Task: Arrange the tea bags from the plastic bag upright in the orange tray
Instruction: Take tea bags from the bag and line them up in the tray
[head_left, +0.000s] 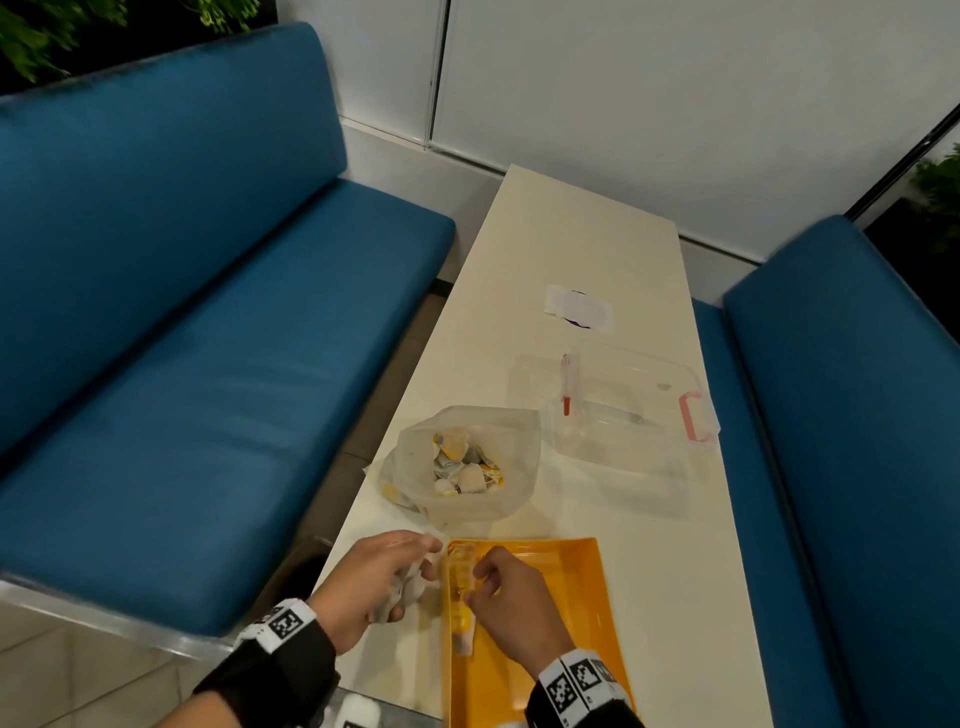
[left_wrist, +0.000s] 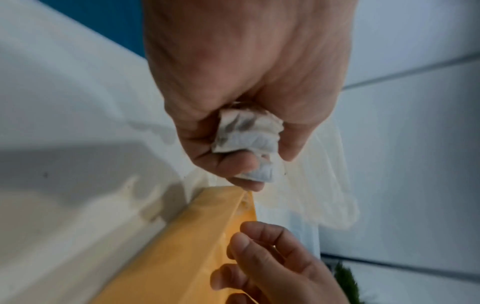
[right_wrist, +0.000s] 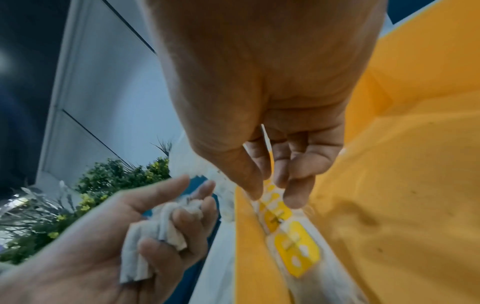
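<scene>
The orange tray (head_left: 566, 597) lies at the table's near edge. A row of tea bags (head_left: 460, 597) with yellow tags (right_wrist: 296, 246) stands along its left wall (left_wrist: 182, 236). My right hand (head_left: 480, 582) is inside the tray, thumb and fingers (right_wrist: 293, 197) pinching a tea bag at the far end of that row. Just left of the tray, my left hand (head_left: 421, 566) grips a bunch of white tea bags (left_wrist: 246, 131). The open plastic bag (head_left: 509, 431), behind the tray, holds several more tea bags (head_left: 462, 462).
A clear lidded container (head_left: 634, 410) with a pink latch sits right of the bag. A white paper (head_left: 579, 309) lies farther back on the narrow cream table (head_left: 571, 234). Blue benches (head_left: 208, 338) flank both sides. The tray's right part is bare.
</scene>
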